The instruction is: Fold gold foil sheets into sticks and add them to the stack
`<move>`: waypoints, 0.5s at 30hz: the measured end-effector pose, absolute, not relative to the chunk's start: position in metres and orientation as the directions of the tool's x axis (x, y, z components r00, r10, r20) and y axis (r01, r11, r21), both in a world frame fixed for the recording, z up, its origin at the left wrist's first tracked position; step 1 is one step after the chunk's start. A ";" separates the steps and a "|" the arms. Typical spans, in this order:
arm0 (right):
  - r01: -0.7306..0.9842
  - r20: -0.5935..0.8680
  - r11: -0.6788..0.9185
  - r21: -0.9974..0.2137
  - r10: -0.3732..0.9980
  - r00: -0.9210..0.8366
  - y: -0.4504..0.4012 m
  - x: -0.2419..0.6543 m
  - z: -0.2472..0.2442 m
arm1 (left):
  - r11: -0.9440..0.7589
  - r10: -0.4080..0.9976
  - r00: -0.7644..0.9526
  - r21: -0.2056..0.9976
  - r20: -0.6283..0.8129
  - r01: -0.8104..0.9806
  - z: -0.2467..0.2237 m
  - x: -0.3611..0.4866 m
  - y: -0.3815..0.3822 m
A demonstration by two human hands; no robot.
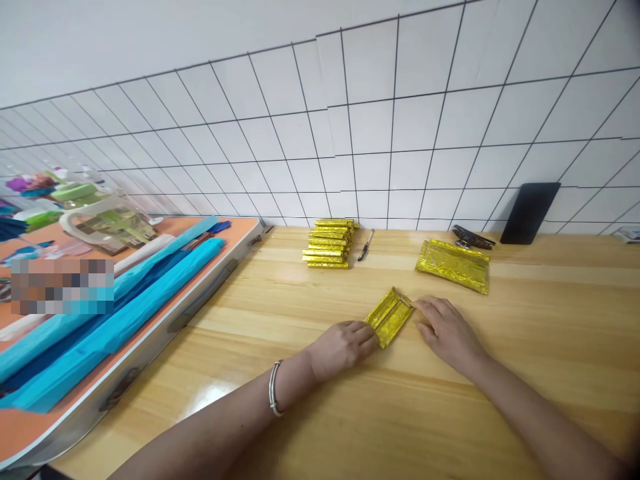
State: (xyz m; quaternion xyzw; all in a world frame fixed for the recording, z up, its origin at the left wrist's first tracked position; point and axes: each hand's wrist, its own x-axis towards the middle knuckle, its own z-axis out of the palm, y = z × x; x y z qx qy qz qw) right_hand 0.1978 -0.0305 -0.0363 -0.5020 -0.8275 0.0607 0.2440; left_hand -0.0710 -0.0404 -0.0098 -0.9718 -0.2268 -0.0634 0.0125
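Observation:
A small piece of shiny gold foil paper lies at a slant on the wooden table in front of me, its sides folded inward with a seam along the middle. My left hand, with a silver bangle at the wrist, is closed on its lower left edge. Curled fingers of my right hand pinch the upper right corner. Beyond the right hand rests a larger flat gold foil bundle. Several rolled gold foil tubes are stacked near the wall, with a pen beside them.
A black hair claw clip sits behind the foil bundle. Against the tiled wall leans a black phone-like slab. At left, an orange-topped folding table holds long blue crepe paper rolls, a green-lidded bottle and craft pieces.

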 end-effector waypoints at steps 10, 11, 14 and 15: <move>0.733 0.369 0.619 -0.284 0.776 -0.512 -0.029 0.196 -0.039 | -0.887 0.455 0.844 0.229 0.285 0.401 -0.033 -0.112 -0.026; 0.718 0.377 0.638 -0.278 0.760 -0.530 -0.029 0.195 -0.038 | -0.896 0.436 0.849 0.234 0.298 0.378 -0.034 -0.113 -0.025; 0.691 0.380 0.672 -0.267 0.732 -0.566 -0.029 0.193 -0.035 | -0.904 0.413 0.852 0.256 0.323 0.342 -0.031 -0.114 -0.025; 0.685 0.377 0.675 -0.274 0.731 -0.569 -0.030 0.192 -0.034 | -0.897 0.427 0.844 0.273 0.325 0.349 -0.029 -0.113 -0.026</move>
